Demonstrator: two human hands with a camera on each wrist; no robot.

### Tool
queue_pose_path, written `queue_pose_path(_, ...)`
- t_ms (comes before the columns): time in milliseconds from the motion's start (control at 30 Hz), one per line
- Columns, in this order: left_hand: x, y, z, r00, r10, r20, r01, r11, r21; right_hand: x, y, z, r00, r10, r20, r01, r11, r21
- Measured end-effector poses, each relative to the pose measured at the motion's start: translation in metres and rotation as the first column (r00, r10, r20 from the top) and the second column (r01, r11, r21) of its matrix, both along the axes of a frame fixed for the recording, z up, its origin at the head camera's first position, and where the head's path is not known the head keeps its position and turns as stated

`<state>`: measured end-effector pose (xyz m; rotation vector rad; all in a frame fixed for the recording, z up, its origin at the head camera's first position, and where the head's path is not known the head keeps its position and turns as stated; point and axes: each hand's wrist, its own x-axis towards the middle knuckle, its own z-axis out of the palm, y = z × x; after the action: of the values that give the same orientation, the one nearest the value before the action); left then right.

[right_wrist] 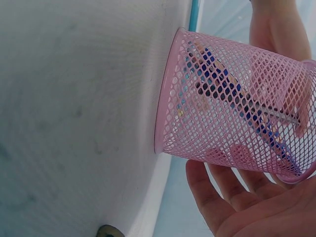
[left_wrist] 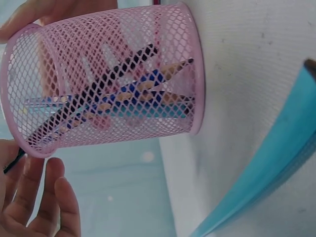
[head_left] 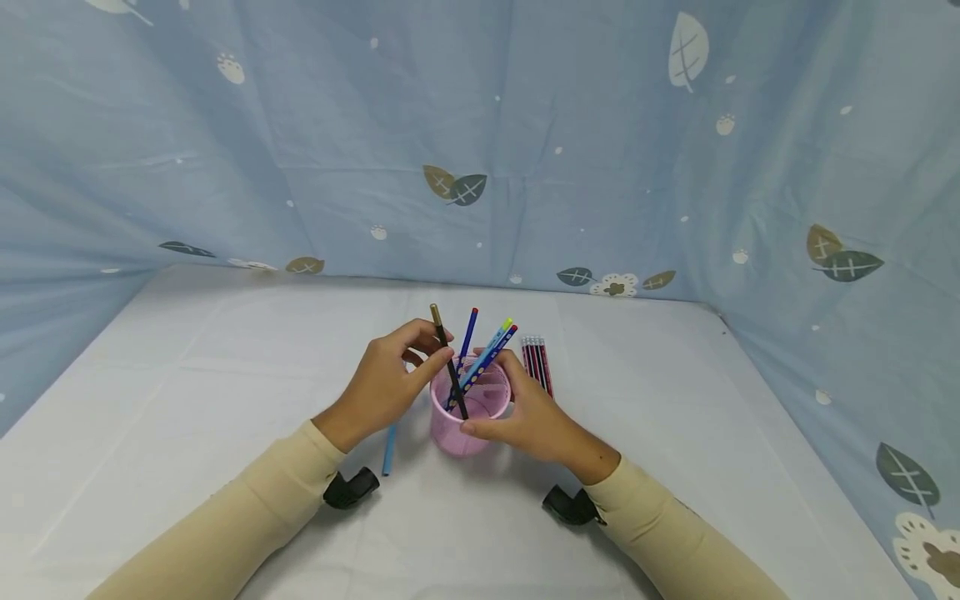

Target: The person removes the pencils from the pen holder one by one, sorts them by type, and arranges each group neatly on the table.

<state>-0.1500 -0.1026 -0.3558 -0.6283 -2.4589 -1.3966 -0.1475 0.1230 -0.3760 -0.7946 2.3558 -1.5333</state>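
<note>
- Lt-blue pencil [head_left: 389, 454] lies on white tabletop [head_left: 225, 400], L of cup, partly hidden by hand.
- L hand [head_left: 386, 375]: thumb + fingers pinch black pencil [head_left: 453, 379], other fingers loosely bent; pencil tilted, lower end inside cup, looks short of base (L wrist view).
- Pink mesh pencil cup [head_left: 452, 439] upright on table, approx. center; holds red-ended dk-blue pencil [head_left: 467, 335], lime-ended blue pencil [head_left: 492, 342], dotted dk-blue pencil [head_left: 483, 367].
- R hand [head_left: 536, 421] curled round cup near rim, thumb on near side.
- Striped pencils [head_left: 536, 362] lie beyond R hand.
- Step: prob. inserting black pencil. Next: lower it, release; R keeps cup steady.
</note>
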Motion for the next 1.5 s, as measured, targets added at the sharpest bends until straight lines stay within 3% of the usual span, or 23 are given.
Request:
queue_pose_path(367, 0.0, -0.004, 0.011, 1.0, -0.004, 0.002, 0.004, 0.999, 0.043, -0.002, -0.001, -0.002, 1.0, -0.005, -0.003, 0.005, 1.0, -0.004)
queue_pose_path(767, -0.002, -0.016, 0.025, 0.996, -0.042, 0.085, 0.022, 0.974, 0.225, -0.001, -0.001, -0.002, 1.0, -0.016, 0.011, 0.016, 1.0, 0.007)
queue_pose_path(1033, -0.005, -0.026, 0.033, 0.993, -0.009, 0.116, -0.021, 0.968, 0.249, -0.002, -0.001, 0.0, 1.0, -0.011, 0.015, 0.011, 1.0, 0.016)
queue_pose_path(1367, -0.011, -0.036, 0.041, 0.988, -0.006, 0.155, -0.045, 0.945, 0.323, -0.003, -0.001, -0.001, 1.0, -0.01, -0.006, 0.01, 1.0, 0.01)
queue_pose_path(1500, -0.012, -0.04, 0.042, 0.98, -0.012, 0.197, -0.047, 0.955, 0.294, -0.003, -0.002, -0.001, 1.0, -0.007, -0.009, 0.007, 1.0, 0.004)
